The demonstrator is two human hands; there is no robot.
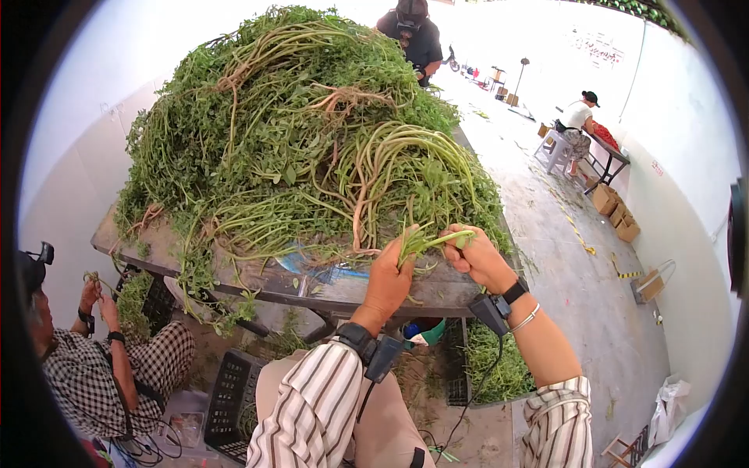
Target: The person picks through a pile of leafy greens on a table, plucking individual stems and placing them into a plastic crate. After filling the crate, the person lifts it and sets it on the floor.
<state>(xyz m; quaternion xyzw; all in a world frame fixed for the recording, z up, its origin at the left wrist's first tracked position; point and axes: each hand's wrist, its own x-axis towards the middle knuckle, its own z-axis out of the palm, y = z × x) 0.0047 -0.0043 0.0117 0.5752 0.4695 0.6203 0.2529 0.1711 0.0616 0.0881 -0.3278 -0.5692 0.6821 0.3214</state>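
Between my two hands is a small bunch of green leafy stems (421, 242). My left hand (388, 274) is closed around the bunch, which sticks up past its thumb. The fingers of my right hand (480, 260) pinch the thicker stem end on the right. Just beyond both hands rises a big heap of leafy green plants (289, 148), with long pale stems and some brownish roots showing. It covers much of a worn table (265, 287), and my hands are above the near edge. What my right fingertips grip exactly is partly hidden.
Below the table are a crate of greens (495, 363) and a black plastic crate (228, 398). A co-worker in checked clothes (117, 359) holds plants at left. Another person (417, 43) stands behind the heap; a third (577, 117) sits far right near cardboard boxes (612, 209).
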